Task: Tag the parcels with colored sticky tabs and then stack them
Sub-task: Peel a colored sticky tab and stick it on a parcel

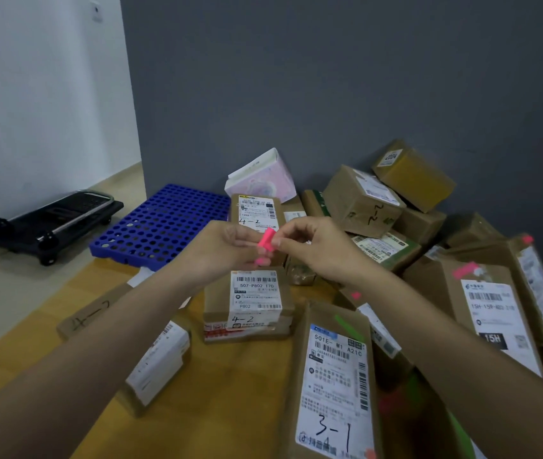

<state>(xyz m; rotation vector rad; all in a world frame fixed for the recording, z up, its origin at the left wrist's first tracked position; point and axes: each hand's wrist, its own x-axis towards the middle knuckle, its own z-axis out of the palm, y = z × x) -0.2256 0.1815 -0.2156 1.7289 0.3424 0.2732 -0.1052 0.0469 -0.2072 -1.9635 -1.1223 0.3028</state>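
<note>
The small pink sticky tab [267,242] is pinched between both hands, left [227,250] and right [310,246], directly above the brown cardboard parcel marked 4-2 [250,303].

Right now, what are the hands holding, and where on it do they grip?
A small pad of pink sticky tabs: the left hand pinches its lower end, the right hand pinches the upper edge.
</note>
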